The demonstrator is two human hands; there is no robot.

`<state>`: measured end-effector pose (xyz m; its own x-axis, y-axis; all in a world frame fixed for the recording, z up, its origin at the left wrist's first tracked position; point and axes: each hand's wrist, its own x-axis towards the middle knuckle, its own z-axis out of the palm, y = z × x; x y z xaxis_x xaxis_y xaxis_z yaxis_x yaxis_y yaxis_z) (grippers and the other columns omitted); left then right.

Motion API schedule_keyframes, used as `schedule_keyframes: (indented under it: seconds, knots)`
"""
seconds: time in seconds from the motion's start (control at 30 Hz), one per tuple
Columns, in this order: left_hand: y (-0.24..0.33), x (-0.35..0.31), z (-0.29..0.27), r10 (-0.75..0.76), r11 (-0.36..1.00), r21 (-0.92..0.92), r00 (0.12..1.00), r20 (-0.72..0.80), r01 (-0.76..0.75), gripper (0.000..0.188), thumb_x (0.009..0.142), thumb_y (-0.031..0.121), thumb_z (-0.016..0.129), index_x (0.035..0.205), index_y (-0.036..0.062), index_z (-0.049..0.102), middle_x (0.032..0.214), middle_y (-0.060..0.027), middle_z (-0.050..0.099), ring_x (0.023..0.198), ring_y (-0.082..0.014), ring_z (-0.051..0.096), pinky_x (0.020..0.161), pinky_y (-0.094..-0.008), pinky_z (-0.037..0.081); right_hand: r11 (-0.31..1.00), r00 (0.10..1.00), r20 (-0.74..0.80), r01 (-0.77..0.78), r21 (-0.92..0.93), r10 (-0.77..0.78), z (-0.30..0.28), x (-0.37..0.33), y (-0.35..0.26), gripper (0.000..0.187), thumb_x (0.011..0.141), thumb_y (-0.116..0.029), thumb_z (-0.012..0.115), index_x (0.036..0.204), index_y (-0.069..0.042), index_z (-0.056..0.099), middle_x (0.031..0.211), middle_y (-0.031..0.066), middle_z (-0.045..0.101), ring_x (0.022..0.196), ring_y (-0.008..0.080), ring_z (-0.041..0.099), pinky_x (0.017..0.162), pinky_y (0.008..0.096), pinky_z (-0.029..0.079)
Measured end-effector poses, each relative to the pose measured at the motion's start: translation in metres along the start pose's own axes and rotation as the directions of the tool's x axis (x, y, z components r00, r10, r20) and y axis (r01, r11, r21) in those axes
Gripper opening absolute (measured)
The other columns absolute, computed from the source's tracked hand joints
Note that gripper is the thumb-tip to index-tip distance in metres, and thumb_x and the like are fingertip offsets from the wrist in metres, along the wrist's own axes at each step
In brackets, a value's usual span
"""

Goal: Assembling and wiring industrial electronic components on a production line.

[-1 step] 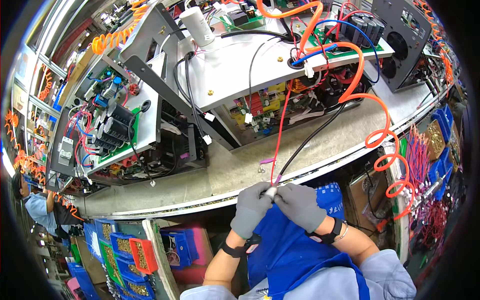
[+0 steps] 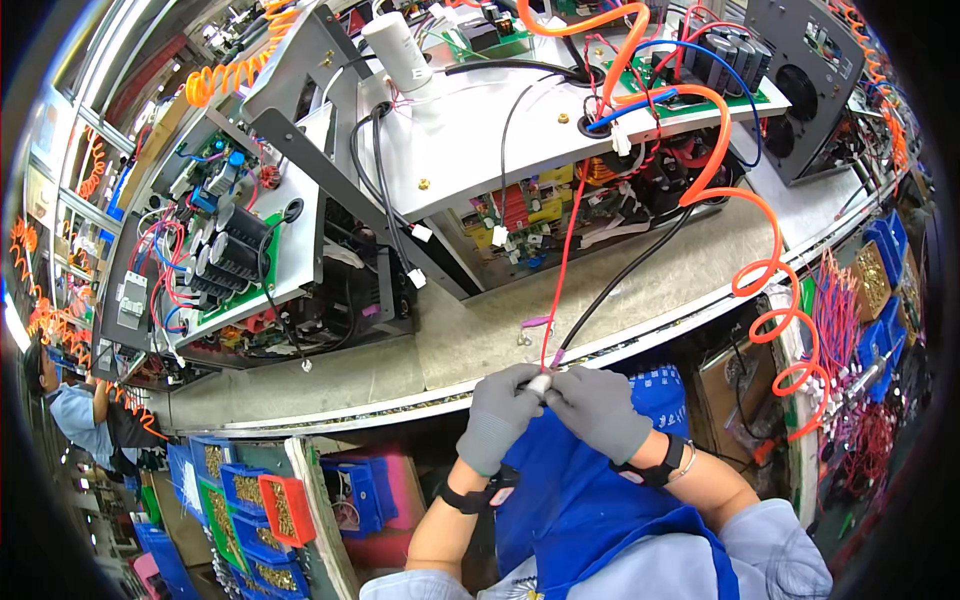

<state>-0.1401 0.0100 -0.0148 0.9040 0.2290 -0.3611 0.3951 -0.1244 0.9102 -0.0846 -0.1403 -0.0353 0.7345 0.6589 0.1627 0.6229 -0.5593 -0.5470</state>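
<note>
My left hand (image 2: 500, 415) and my right hand (image 2: 603, 412), both in grey gloves, meet just off the front edge of the bench with fingers pinched together. A taut red wire (image 2: 563, 275) runs down from the open machine to my left fingertips. The black cable (image 2: 622, 277), with a purple sleeve near its end, curves down into my right fingers. Between the fingertips shows a small whitish piece (image 2: 540, 384) that I cannot make out. Both wire ends are hidden by the gloves.
An opened machine chassis (image 2: 480, 130) stands ahead; another chassis (image 2: 250, 290) is at left. An orange coiled hose (image 2: 765, 265) hangs at right. Small metal parts (image 2: 524, 339) lie on the bench (image 2: 450, 340). Screw bins (image 2: 286, 510) sit lower left. Another person (image 2: 75, 410) works far left.
</note>
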Motion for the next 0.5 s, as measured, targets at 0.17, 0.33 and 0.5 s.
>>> schedule_keyframes:
  seconds: [0.17, 0.33, 0.5]
  knots:
    - [-0.003, 0.003, -0.019, -0.109, 0.986, -0.113, 0.984, 0.141, 0.125, 0.024, 0.093, 0.012, 0.057, 0.109, -0.0047, 0.065, 0.088, -0.0071, 0.067, 0.075, -0.0109, 0.064, 0.065, -0.0224, 0.054, 0.996, 0.999, -0.016, 0.052, 0.077, -0.051, 0.006, 0.007, -0.003, 0.015, 0.082, -0.028, 0.065, 0.084, -0.013, 0.063, 0.074, 0.0070, 0.063, 0.065, 0.0282, 0.064, 0.055, 0.0410, 0.049]
    - [-0.007, 0.004, -0.016, -0.056, 0.983, -0.168, 0.994, 0.089, 0.070, 0.023, 0.093, 0.012, 0.058, 0.107, -0.0053, 0.064, 0.088, -0.0077, 0.067, 0.075, -0.0112, 0.064, 0.066, -0.0221, 0.054, 0.992, 0.999, -0.030, 0.037, 0.120, -0.034, 0.002, 0.014, -0.003, 0.016, 0.080, -0.027, 0.068, 0.088, -0.014, 0.067, 0.077, 0.0068, 0.064, 0.068, 0.0276, 0.064, 0.058, 0.0394, 0.049]
    - [-0.014, 0.007, -0.030, -0.049, 0.960, -0.266, 0.990, 0.134, 0.083, 0.022, 0.092, 0.009, 0.059, 0.108, -0.0056, 0.063, 0.088, -0.0097, 0.067, 0.076, -0.0132, 0.065, 0.064, -0.0237, 0.055, 0.993, 0.964, 0.251, 0.063, 0.099, -0.086, -0.011, 0.031, 0.001, 0.018, 0.080, -0.026, 0.069, 0.092, -0.013, 0.068, 0.082, 0.0079, 0.065, 0.076, 0.0281, 0.065, 0.064, 0.0403, 0.050]
